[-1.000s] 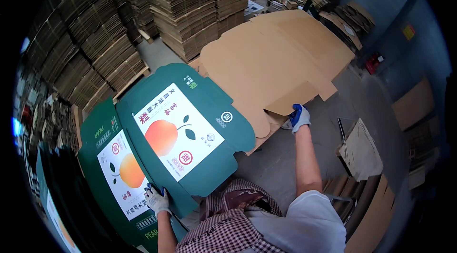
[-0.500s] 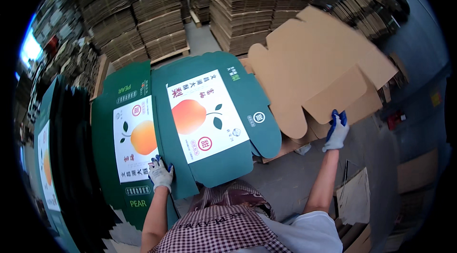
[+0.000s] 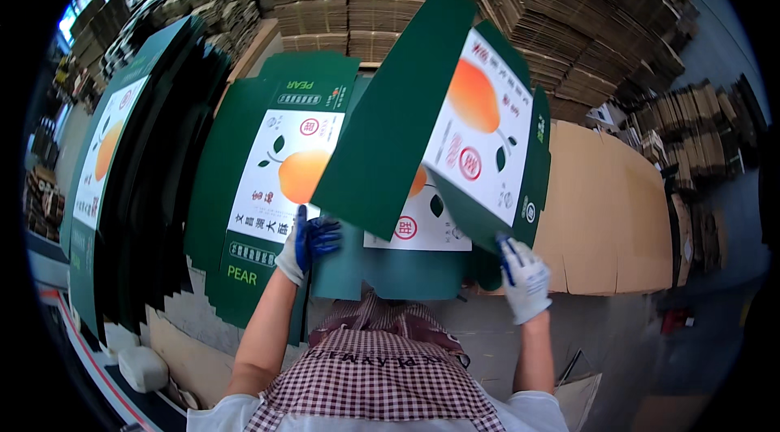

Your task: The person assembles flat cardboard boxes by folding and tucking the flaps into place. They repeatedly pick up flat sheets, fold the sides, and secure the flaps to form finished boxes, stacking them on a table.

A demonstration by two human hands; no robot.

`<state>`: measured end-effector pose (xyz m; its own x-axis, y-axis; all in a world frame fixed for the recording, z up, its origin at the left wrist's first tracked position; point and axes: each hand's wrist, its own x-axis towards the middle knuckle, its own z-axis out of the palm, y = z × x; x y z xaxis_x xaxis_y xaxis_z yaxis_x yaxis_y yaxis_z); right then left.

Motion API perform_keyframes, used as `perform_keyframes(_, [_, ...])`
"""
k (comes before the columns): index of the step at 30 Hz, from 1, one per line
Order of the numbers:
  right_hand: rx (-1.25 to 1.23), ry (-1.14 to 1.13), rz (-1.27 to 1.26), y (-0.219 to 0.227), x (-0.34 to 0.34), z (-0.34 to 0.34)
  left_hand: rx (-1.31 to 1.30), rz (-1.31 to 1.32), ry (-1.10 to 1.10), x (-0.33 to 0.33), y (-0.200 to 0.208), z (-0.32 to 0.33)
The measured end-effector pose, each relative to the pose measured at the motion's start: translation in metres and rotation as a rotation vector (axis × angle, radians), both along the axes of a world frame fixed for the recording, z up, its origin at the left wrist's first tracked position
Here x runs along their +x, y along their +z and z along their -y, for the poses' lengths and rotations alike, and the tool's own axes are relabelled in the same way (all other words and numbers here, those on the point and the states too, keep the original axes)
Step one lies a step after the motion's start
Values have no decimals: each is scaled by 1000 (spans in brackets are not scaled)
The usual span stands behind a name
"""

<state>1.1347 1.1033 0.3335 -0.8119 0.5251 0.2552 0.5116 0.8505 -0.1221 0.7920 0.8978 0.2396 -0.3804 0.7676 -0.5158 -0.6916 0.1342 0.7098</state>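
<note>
A green carton blank (image 3: 479, 123) with a pear picture stands folded and tilted above the flat blanks. My right hand (image 3: 524, 277), in a white glove with blue coating, is closed on its lower right edge. My left hand (image 3: 305, 243), gloved alike, is open with thumb raised and fingers pointing right, just below the blank's lower left corner; whether it touches the blank I cannot tell. Underneath, another printed blank (image 3: 341, 273) lies flat, partly covered. Left of it rests a green blank with a pear panel (image 3: 284, 164).
A leaning row of green blanks (image 3: 110, 147) stands at far left. Plain brown cardboard (image 3: 605, 212) lies at right. Tall bundled cardboard stacks (image 3: 390, 1) rise behind. A white plastic jug (image 3: 143, 369) sits at lower left.
The right-hand blank has swung left from brown side up to printed side up, over the flat blanks. My right hand moved left with it; my left hand lifted off the flat blank.
</note>
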Motion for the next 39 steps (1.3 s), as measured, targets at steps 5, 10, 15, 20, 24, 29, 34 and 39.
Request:
perform_keyframes(5, [-131, 49, 171, -62, 2, 30, 191, 369, 85, 49, 67, 0])
perform_keyframes(10, [-436, -10, 219, -76, -14, 53, -74, 33, 27, 58, 6, 28])
perform_keyframes(15, [-931, -155, 47, -92, -51, 85, -12, -239, -22, 93, -6, 37])
perform_keyframes(20, [-1182, -293, -217, -115, -89, 115, -55, -194, -93, 114, -1, 45])
perform_keyframes(24, [-909, 16, -270, -137, -87, 116, -113, -636, -233, 94, 6, 51])
perform_keyframes(29, [-1824, -435, -739, -114, -109, 127, -412, -1655, -610, 24, -4, 57])
perform_keyframes(34, [-1253, -232, -417, -125, -98, 135, -447, -1754, -861, -29, -22, 40])
perform_keyframes(39, [-1316, -385, -464, -113, -99, 155, -349, -1773, -936, -39, -25, 20])
